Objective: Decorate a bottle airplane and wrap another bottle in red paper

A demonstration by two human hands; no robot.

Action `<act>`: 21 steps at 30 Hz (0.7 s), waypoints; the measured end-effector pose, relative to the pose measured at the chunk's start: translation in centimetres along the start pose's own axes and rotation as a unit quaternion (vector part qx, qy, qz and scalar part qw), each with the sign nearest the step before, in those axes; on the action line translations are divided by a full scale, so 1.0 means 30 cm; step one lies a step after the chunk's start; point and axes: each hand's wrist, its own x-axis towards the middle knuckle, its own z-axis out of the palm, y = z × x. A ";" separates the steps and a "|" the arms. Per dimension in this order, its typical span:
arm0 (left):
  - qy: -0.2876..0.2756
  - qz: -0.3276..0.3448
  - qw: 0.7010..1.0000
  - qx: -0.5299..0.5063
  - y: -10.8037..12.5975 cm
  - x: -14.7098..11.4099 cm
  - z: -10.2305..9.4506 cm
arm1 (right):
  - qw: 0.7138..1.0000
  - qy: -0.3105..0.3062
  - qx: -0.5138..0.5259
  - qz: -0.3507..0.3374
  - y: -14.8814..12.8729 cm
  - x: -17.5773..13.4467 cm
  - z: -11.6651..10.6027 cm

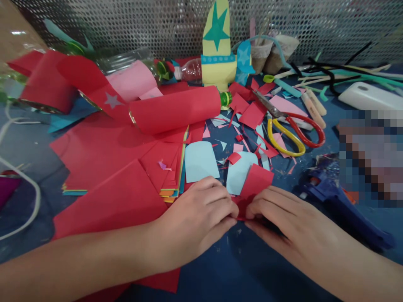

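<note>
Between my two hands a small piece of red paper [241, 206] is pinched low over the table. My left hand [209, 209] grips its left end with thumb and fingers together. My right hand [277, 214] pinches the other end, and its fingers hide part of the paper. Just beyond lie a rounded light blue paper piece [201, 161] and a second light blue piece [236, 174], partly covered by a red paper rectangle [258, 181]. Scissors [285, 117] with one yellow and one red handle rest farther back, among paper scraps.
A red-wrapped bottle [176, 110] lies over stacked red paper [107, 155]. Behind stands a yellow paper rocket shape [218, 69] with a green star. To the right are a blue glue gun [343, 201], a white device [371, 96] and a blurred-out object [374, 155]. A white cable [34, 184] curves at left.
</note>
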 end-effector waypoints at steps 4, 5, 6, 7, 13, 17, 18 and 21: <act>0.018 0.030 0.999 0.023 -0.002 0.000 0.005 | 1.000 -0.006 0.006 0.001 -0.001 0.002 0.000; 0.020 0.040 0.998 0.032 -0.003 0.000 0.006 | 1.000 -0.006 0.012 0.005 -0.001 0.001 0.000; 0.020 0.050 0.998 0.044 -0.004 0.000 0.007 | 1.000 -0.006 0.020 0.009 0.000 0.000 0.001; 0.015 0.059 0.996 0.058 -0.005 0.000 0.008 | 1.000 -0.004 0.028 0.012 0.000 0.000 0.001; -0.004 0.112 0.987 0.111 -0.005 -0.003 0.010 | 0.999 -0.008 0.048 0.016 0.004 0.000 0.002; 0.023 0.096 0.983 0.154 0.003 -0.009 0.023 | 0.999 -0.014 0.035 0.009 0.003 0.001 0.000; 0.022 0.097 0.982 0.161 0.004 -0.011 0.027 | 1.000 -0.012 0.024 0.005 0.002 0.002 -0.001; 0.007 0.109 0.980 0.163 0.002 -0.016 0.031 | 0.999 -0.004 -0.026 -0.022 -0.002 0.003 -0.010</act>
